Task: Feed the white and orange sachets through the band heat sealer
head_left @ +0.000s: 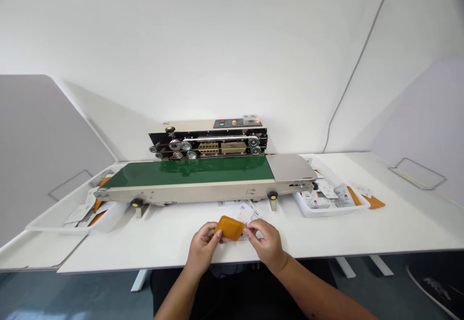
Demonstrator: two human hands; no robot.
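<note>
Near the table's front edge, my left hand (203, 245) pinches the left side of a small orange pouch (231, 228), thumb on top. My right hand (267, 243) has its thumb and fingertips closed at the pouch's right edge. Held slightly tilted, the pouch is above several printed white packets (250, 210) on the table, which it and my hands partly cover. Behind them stands a band sealing machine (208, 148) with a green conveyor belt (195, 171).
On the left, a white plastic bin (54, 228) holds white and orange packets. Another white bin (328, 212) with similar packets is at the right, an orange pouch (375, 202) beside it. Black knobs (272, 195) project from the conveyor's front. A person's shoe shows at lower right.
</note>
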